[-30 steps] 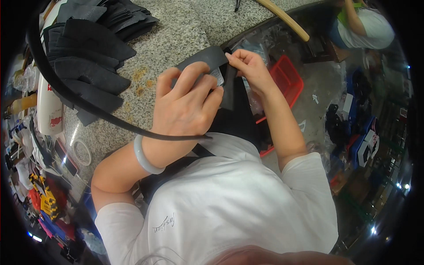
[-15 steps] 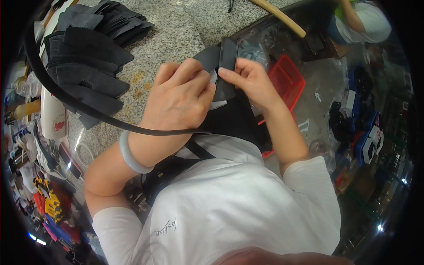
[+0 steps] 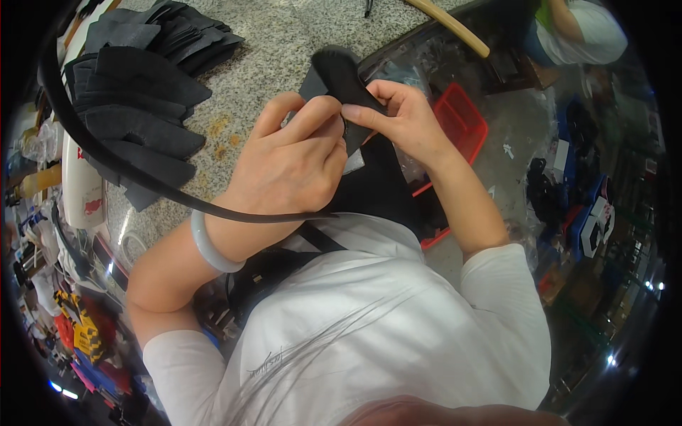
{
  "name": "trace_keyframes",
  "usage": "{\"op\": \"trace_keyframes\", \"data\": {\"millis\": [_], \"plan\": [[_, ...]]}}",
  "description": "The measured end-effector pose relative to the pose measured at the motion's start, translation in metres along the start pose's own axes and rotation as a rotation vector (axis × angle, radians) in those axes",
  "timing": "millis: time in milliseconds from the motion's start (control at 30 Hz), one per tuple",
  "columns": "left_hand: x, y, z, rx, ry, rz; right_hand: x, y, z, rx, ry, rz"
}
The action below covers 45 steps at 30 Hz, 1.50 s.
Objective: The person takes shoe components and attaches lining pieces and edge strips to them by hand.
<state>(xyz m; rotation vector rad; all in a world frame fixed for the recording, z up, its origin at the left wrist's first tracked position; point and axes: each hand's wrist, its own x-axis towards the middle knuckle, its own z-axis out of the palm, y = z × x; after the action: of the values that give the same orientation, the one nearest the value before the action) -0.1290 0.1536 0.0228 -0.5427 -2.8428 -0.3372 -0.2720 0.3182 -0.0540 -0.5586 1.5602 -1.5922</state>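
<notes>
In front of my body, a curved black piece of leather-like sheet (image 3: 341, 71) is pinched between both hands at the granite table's edge. My left hand (image 3: 288, 156), a pale bangle on its wrist, has its fingers curled against the piece's near left side. My right hand (image 3: 401, 121) is closed on the right edge, thumb on top and fingers behind. A small silvery-grey flat bit (image 3: 354, 162) shows below the left fingers; its kind is unclear. Black cloth (image 3: 376, 184) lies over my lap beneath. The left fingertips are partly hidden.
Stacks of black cut pieces (image 3: 142, 78) lie on the granite table (image 3: 277, 35) at the left. A red plastic basket (image 3: 462, 121) stands below the edge at the right. A wooden handle (image 3: 455, 28) juts out at the back. Another person (image 3: 582, 32) is at the far right.
The black piece has turned, its far end swinging left and showing a rounded, curved face. My right hand has moved slightly up and left along it; the left hand stays nearly in place.
</notes>
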Motion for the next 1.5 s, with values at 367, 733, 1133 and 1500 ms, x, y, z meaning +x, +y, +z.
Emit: {"op": "trace_keyframes", "data": {"millis": [367, 733, 1133, 1500], "plan": [[-0.007, -0.004, 0.006, -0.108, 0.064, -0.102, 0.003, 0.002, 0.001, 0.031, 0.062, 0.079], [-0.009, -0.001, 0.014, -0.149, 0.134, -0.177, -0.004, -0.006, 0.002, -0.06, -0.043, 0.067], [-0.004, -0.011, 0.006, -0.137, 0.044, -0.023, -0.003, -0.012, -0.009, -0.325, -0.164, 0.024], [0.002, -0.036, 0.002, -0.242, 0.013, 0.159, 0.002, -0.014, -0.013, -0.334, -0.265, 0.106]]}}
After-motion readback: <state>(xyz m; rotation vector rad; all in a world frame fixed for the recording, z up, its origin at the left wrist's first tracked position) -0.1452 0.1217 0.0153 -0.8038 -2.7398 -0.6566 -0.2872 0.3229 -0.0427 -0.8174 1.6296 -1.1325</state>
